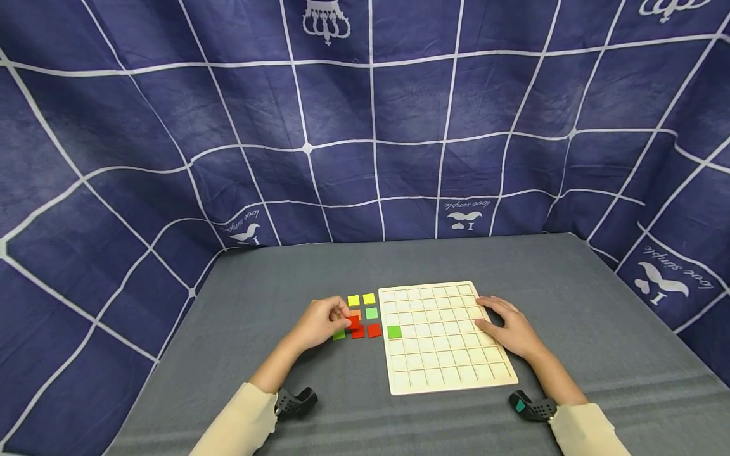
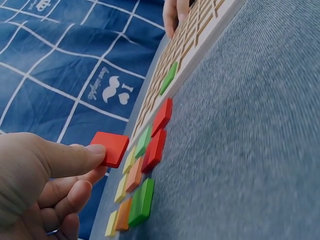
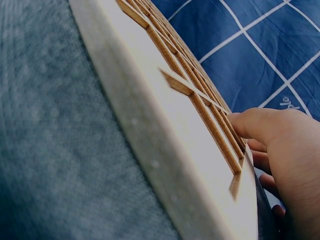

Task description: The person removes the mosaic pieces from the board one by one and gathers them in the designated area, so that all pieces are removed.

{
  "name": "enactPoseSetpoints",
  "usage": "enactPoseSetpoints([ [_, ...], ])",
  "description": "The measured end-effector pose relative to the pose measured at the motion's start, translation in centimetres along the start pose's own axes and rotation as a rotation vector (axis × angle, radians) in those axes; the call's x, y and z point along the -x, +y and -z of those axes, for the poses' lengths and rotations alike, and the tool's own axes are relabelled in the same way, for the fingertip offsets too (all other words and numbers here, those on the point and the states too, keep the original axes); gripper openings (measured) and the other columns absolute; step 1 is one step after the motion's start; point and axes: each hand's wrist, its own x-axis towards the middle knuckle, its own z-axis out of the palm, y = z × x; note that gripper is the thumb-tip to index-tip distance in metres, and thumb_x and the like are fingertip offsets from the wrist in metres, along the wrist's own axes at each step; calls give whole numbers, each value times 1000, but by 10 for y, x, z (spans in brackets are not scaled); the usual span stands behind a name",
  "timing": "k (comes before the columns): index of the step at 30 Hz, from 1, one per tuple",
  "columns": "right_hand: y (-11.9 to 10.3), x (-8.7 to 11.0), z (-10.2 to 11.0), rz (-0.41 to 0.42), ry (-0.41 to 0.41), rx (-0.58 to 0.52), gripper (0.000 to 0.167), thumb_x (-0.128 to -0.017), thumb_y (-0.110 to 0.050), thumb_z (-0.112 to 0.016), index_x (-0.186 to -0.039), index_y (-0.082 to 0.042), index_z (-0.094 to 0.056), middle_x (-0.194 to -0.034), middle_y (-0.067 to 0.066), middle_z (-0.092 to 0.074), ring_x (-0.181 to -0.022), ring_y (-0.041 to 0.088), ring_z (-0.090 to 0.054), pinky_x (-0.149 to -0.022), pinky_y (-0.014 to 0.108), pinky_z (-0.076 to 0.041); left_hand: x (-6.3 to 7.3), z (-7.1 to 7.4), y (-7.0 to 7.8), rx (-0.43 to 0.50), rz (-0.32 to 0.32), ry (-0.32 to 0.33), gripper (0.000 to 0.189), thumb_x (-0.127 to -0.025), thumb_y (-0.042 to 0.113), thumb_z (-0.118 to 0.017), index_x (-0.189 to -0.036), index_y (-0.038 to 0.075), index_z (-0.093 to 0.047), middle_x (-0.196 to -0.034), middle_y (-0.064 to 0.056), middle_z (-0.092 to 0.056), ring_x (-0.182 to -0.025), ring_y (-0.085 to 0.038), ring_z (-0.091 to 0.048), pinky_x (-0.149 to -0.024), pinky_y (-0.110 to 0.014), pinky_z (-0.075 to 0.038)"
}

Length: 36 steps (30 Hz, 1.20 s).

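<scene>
My left hand pinches a square red tile between thumb and fingers, held above the loose tiles left of the board. Below it lie several flat tiles: a red tile near the board, a light green tile, a yellow tile and a darker green tile. The wooden grid board carries one green tile in a cell of its left column. On the board's right edge rests my right hand, its thumb and fingertips touching the wood.
A grey cloth covers the table under the board and tiles. Behind and at both sides hangs a dark blue curtain with white lines. Black bands are worn on both wrists.
</scene>
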Motion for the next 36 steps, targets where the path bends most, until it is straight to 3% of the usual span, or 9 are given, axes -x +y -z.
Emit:
enactPoseSetpoints([
  [9,3,0,-1,5,1,-6,57,-92,-35,-68,-136,-2,-55,-141,25,-46,-135,45,-32,-103,64,-25,9,11,-5,-11,52,2,13,-85,7,-75,-87,10,-62,-76,4,-60,-66,-13,-54,-57,-27,-44],
  [17,3,0,-1,15,10,5,55,-92,-33,-68,-135,-2,-55,-141,26,-46,-134,46,-32,-103,64,-25,16,16,-12,-31,32,-5,14,-85,7,-75,-86,10,-62,-79,4,-59,-67,-12,-53,-59,-28,-44],
  [26,2,0,-1,11,4,2,56,-92,-34,-68,-136,-2,-55,-142,26,-46,-135,46,-32,-103,64,-25,22,24,-17,-12,62,10,14,-84,5,-75,-86,9,-62,-79,2,-61,-66,-13,-52,-59,-28,-43],
  [36,3,0,-1,5,-5,0,56,-92,-34,-68,-136,-2,-54,-142,26,-45,-136,46,-31,-103,65,-24,32,33,-29,-5,87,-16,13,-85,6,-75,-87,8,-62,-77,2,-61,-63,-13,-52,-55,-27,-43],
])
